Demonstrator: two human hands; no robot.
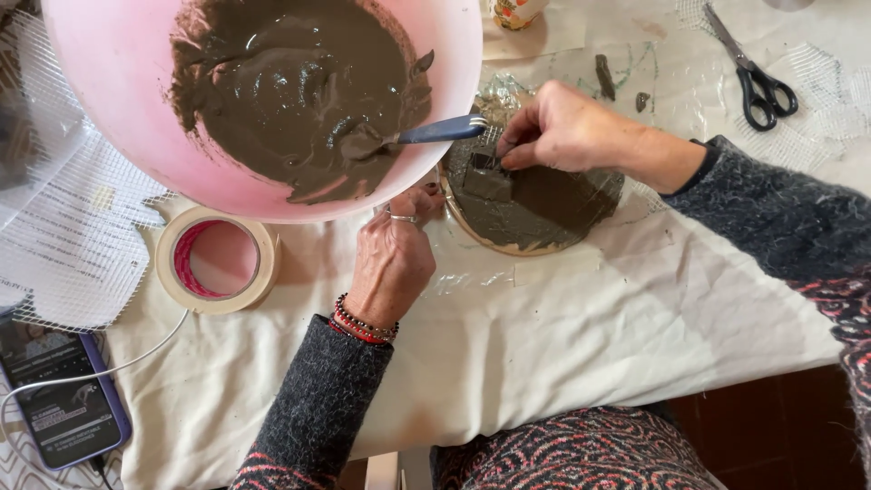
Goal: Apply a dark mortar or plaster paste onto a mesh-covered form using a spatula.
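You are working at a round flat disc (535, 213) coated with dark grey paste, lying on the cream cloth-covered table (590, 318), and every place below is given from that disc. Most of its face is already carrying paste, with a squarish patch (488, 181) standing raised near its upper left; the pale rim toward you is still showing bare, so the coating appears well advanced but not finished. Your right hand (567, 127) is reaching in from the right, fingers bunched together and pressing down on that patch, wrist held low. Your left hand (392, 259), just left of the disc, is curling closed at the underside of the tilted pink plastic bowl (118, 82), though its exact grip is hidden. The bowl, up and left of the disc, is still holding plenty of grey paste (290, 82) with a blue-handled tool (440, 130) resting in it. A roll of cream tape (216, 259) is lying far left, black-handled scissors (758, 77) upper right.
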